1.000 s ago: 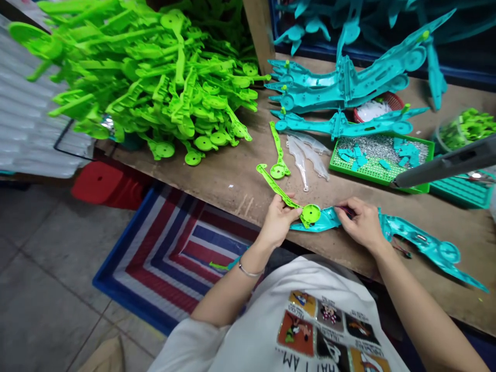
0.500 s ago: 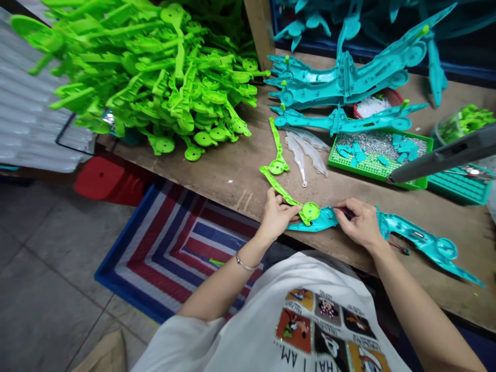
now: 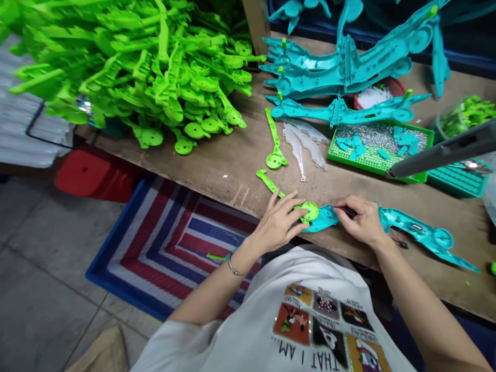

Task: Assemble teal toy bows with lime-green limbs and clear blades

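A long teal plastic shell (image 3: pixel 413 228) lies along the table's near edge, its middle covered by my right hand (image 3: pixel 361 219). That hand is closed, its thumb and fingers pinching thin dark wires (image 3: pixel 351 211) against the shell. Across the shell's left part rests a bright green arm with a round disc end (image 3: pixel 311 209). My left hand (image 3: pixel 277 221) lies over this green arm with fingers spread, fingertips at the disc. Just beyond are a second green arm (image 3: pixel 274 139) and several clear plastic pieces (image 3: pixel 304 144).
A big heap of green parts (image 3: pixel 166 77) fills the back left. Teal shells (image 3: pixel 341 77) lie stacked at the back. A green tray (image 3: pixel 377 168) holds screws and small teal pieces, under a grey tool (image 3: pixel 445 150). A red basket (image 3: pixel 399 88) and a tub of green bits (image 3: pixel 473 116) stand behind.
My left hand has loosened its pinch on the green arm and spread its fingers over it, shifting slightly right. My right hand stays at the wires. The whole view has tilted a little.
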Action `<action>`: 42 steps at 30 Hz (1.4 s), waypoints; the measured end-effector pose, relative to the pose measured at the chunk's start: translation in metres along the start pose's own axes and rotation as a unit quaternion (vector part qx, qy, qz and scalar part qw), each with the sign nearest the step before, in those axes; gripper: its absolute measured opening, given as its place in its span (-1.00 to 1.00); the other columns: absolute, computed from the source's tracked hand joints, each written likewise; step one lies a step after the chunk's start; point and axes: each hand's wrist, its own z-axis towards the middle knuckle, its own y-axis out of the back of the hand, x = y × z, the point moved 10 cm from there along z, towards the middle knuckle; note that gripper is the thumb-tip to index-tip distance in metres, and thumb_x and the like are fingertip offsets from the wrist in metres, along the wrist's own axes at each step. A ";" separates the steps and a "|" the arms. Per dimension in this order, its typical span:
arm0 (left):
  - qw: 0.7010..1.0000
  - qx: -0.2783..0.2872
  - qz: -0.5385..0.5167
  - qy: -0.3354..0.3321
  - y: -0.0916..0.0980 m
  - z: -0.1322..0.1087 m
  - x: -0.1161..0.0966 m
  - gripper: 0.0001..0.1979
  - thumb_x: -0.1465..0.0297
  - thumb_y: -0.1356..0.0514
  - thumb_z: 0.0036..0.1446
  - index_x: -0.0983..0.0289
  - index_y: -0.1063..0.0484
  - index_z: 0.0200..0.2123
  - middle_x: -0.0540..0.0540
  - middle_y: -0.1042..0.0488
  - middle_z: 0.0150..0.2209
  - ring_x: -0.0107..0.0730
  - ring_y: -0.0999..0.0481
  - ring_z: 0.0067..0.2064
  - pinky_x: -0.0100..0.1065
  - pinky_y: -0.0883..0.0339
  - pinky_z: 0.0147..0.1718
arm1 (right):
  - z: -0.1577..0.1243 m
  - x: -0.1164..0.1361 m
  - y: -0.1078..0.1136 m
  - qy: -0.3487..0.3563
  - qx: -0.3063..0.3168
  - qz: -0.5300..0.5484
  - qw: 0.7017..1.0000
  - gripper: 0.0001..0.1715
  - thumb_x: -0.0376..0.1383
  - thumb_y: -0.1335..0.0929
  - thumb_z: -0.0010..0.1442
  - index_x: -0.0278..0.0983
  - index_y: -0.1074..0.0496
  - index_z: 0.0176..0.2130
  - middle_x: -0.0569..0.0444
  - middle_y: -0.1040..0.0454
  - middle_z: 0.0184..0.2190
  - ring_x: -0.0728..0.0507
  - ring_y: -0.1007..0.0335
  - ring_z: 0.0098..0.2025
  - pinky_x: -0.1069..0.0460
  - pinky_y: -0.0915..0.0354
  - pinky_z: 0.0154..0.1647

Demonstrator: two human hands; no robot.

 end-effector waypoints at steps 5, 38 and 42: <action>0.999 0.008 -0.030 0.009 0.000 -0.003 -0.001 -0.74 0.27 -0.18 0.34 0.20 -0.47 0.04 0.20 -0.50 0.13 -0.09 -0.34 0.33 0.22 0.28 0.42 | -0.004 0.008 0.001 0.033 0.009 0.006 0.999 -0.94 -0.36 -0.40 0.23 -0.25 -0.52 -0.28 0.07 -0.58 -0.40 -0.10 -0.49 -0.35 -0.04 -0.28 -0.21; 0.986 -0.112 0.028 0.124 0.035 -0.004 0.015 -0.85 0.34 -0.13 0.38 0.20 -0.48 -0.22 0.03 -0.61 -0.24 -0.27 -0.50 -0.10 -0.04 -0.03 0.19 | 0.060 0.046 -0.055 -0.119 0.231 0.151 0.954 -0.80 -0.21 -0.40 0.19 -0.28 -0.57 -0.29 0.09 -0.58 -0.43 -0.04 -0.38 -0.42 0.05 -0.24 -0.39; 0.967 -0.179 0.022 0.182 0.036 -0.019 0.027 -0.84 0.31 -0.16 0.36 0.20 -0.48 -0.28 0.01 -0.60 -0.27 -0.28 -0.50 -0.14 -0.05 -0.04 0.17 | 0.053 0.029 -0.067 -0.224 0.243 0.286 0.900 -0.61 -0.14 -0.50 0.04 -0.34 -0.58 -0.18 0.07 -0.55 -0.42 -0.05 -0.42 -0.39 0.05 -0.32 -0.35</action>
